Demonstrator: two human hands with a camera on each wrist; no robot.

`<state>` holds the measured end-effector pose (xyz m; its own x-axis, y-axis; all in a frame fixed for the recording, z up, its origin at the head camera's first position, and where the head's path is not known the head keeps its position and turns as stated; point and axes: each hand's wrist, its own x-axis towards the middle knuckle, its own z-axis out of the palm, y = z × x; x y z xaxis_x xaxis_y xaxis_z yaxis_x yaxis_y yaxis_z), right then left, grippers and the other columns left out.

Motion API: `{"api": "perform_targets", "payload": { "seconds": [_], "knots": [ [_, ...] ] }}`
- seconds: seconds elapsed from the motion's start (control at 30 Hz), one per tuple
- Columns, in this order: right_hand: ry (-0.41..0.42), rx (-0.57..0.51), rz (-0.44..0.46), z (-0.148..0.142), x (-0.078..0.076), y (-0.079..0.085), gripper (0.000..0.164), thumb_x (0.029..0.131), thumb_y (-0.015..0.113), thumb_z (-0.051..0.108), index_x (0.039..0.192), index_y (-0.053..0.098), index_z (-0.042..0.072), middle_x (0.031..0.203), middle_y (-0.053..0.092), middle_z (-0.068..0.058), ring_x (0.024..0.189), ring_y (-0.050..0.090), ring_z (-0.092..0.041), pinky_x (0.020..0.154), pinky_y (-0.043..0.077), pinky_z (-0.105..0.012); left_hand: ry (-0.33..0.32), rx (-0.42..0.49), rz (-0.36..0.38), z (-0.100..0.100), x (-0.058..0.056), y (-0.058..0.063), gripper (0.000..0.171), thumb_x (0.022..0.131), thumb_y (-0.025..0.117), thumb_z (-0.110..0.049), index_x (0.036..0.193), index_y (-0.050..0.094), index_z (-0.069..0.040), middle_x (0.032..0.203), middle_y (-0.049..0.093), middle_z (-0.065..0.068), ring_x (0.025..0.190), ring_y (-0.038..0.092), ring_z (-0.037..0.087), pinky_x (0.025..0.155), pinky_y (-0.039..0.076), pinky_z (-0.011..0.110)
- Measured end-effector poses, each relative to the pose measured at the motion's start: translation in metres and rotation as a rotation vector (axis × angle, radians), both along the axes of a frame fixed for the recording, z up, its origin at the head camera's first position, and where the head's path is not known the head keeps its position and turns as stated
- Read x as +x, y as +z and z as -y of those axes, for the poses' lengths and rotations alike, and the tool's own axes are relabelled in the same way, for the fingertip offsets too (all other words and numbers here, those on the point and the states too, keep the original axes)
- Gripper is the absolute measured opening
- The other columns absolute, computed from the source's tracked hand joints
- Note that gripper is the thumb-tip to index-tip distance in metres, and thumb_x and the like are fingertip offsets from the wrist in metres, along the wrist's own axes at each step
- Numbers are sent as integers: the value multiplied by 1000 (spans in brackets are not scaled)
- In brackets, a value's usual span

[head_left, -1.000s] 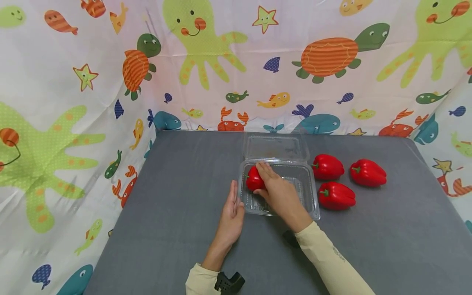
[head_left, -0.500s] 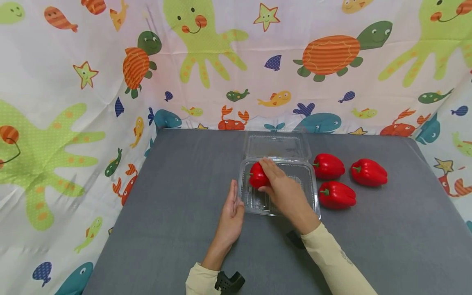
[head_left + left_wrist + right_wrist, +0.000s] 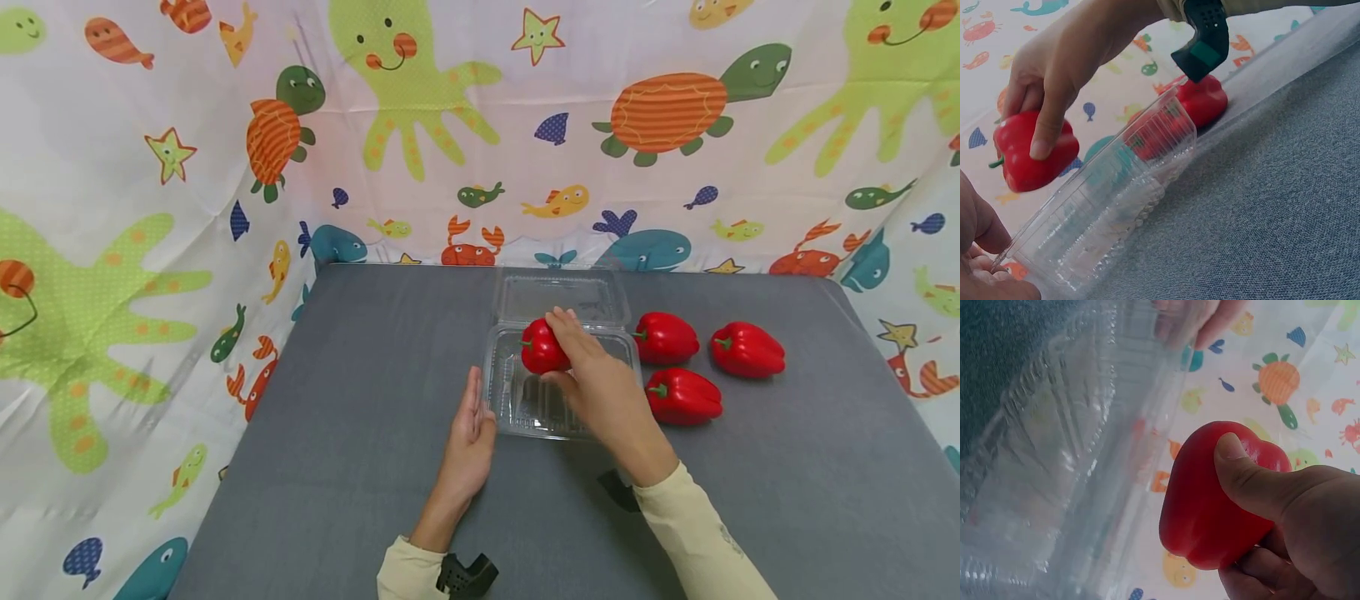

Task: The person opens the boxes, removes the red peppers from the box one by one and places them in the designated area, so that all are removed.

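Note:
A red bell pepper (image 3: 544,346) with a green stem is raised over the clear plastic container (image 3: 510,417). My right hand (image 3: 611,400) grips it, thumb on one side and fingers on the other; the right wrist view shows the thumb pressed on the pepper (image 3: 1210,494). At the container's left wall, my left hand (image 3: 467,454) pinches the rim between thumb and fingers, as the left wrist view shows beside the container (image 3: 1104,206). The hinged lid (image 3: 558,298) lies back, away from me. Some right fingers are hidden behind the pepper.
To the right of the container lie three more red bell peppers: a back one (image 3: 666,338), a front one (image 3: 684,397) and a far-right one (image 3: 747,350). All rest on the grey tabletop (image 3: 360,400). A printed sea-animal curtain (image 3: 442,108) hangs behind and at the sides.
My right hand has lifted the bell pepper and carried it a little to the right, from low in the container to above it. The left hand has stayed at the rim.

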<state>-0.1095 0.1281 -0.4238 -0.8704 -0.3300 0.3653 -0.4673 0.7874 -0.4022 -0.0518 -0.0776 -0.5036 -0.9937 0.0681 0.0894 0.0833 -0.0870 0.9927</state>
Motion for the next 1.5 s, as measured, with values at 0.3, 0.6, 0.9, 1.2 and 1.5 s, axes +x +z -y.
{"api": "perform_targets", "payload": {
  "seconds": [0.3,0.6,0.9,1.2,1.5],
  "knots": [
    [-29,-14,-46,-15,9,6,97,80,94,21,163,43,15,163,47,-9,145,51,-36,73,66,-47,15,6,-1,-1,0,-1,72,107,37,11,169,4,-4,177,4,15,163,7,24,127,15,36],
    [-52,-13,-57,-32,16,14,102,76,96,14,163,42,13,163,47,-11,146,49,-38,75,65,-52,10,52,-11,-2,-2,-1,72,106,35,12,169,2,-2,177,2,16,163,5,26,128,14,35],
    [-82,-13,-110,-45,26,20,108,71,99,7,163,42,11,162,49,-14,145,49,-40,75,65,-55,9,44,-13,-3,-1,-1,71,107,35,11,169,2,-2,177,1,18,163,4,26,128,14,35],
    [-119,-35,-117,-62,33,23,109,67,99,0,162,44,10,162,49,-14,148,47,-39,88,58,-65,4,20,-14,-2,-1,-1,71,108,35,10,169,2,-4,177,2,16,163,4,25,128,13,36],
    [-145,-33,-100,-78,34,25,108,68,97,-2,161,44,10,161,49,-16,147,47,-42,91,54,-69,9,30,-8,-3,0,-1,71,108,36,10,169,2,-4,177,2,15,163,4,24,128,14,34]
  ]
}}
